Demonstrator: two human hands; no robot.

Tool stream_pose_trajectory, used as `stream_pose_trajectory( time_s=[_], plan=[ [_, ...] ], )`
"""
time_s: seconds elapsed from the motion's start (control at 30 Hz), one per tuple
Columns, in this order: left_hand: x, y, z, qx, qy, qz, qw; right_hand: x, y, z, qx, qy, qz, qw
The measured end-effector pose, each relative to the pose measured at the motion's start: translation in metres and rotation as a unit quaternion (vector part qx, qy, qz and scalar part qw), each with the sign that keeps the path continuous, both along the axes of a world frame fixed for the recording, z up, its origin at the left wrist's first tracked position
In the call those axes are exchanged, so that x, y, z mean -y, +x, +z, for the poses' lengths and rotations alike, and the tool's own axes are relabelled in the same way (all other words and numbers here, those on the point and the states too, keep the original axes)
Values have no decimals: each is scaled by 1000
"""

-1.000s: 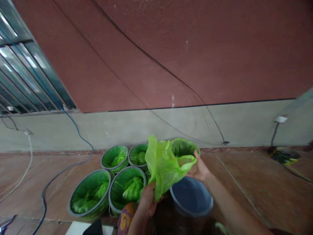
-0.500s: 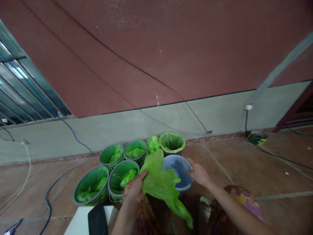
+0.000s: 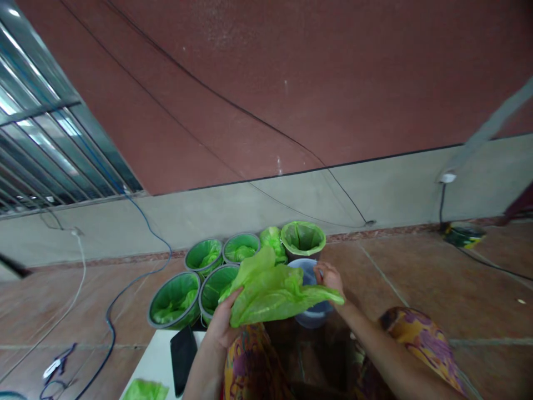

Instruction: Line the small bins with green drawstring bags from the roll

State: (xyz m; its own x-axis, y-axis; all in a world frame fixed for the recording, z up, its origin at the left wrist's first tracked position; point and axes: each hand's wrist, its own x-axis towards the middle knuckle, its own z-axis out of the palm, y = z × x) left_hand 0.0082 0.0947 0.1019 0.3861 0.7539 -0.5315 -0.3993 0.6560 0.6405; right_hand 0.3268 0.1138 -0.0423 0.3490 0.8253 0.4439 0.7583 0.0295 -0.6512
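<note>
A thin light-green plastic bag spreads out to the right from my left hand, whose fingers are closed on its left edge. Behind and partly under the bag stands a pale blue-grey bucket, with no liner showing. My right hand has its fingers curled at the bucket's right rim. The bag's loose end lies across in front of my right wrist and hides part of the bucket. Left of the bag, several grey-rimmed buckets hold green plastic bags. Behind the blue-grey bucket is another bucket lined in green.
A bunched green bag sits between buckets near the wall. At lower left, a white surface carries a black phone and a folded green piece. A blue cable crosses the floor. A small tub stands right.
The bag's loose end has swung up and right, from hanging down to lying nearly level. My right hand stays at the bucket rim. The view has shifted slightly left, showing more of the white surface.
</note>
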Motion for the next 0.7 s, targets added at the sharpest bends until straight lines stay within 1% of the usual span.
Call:
stream_pose_trajectory(
  time_s=[0.07,0.1,0.17,0.23,0.3,0.4,0.5,0.6,0.67,0.7],
  plan=[
    [-1,-11,-2,-16,3,20,1000,-1,18,17,-3,2,-35,999],
    [-2,-15,-3,-24,6,29,999,0,24,24,-3,0,-37,999],
    [-2,-22,-5,-34,13,36,999,3,26,35,8,-11,-2,1000],
    [1,-25,-5,-34,18,23,999,3,17,39,29,-25,64,997],
    [6,-26,-4,-34,24,8,999,-1,0,37,49,-46,111,992],
    [17,-26,0,-40,28,10,999,-8,-34,25,71,-110,148,980],
    [30,-32,2,-41,25,19,999,-13,-70,12,72,-168,171,968],
    [42,-47,-1,-45,19,29,998,-16,-92,4,65,-154,152,974],
    [45,-61,-5,-50,10,42,998,-22,-93,3,61,-125,141,980],
    [45,-69,-8,-54,7,52,997,-25,-88,5,51,-113,132,983]
  ],
)
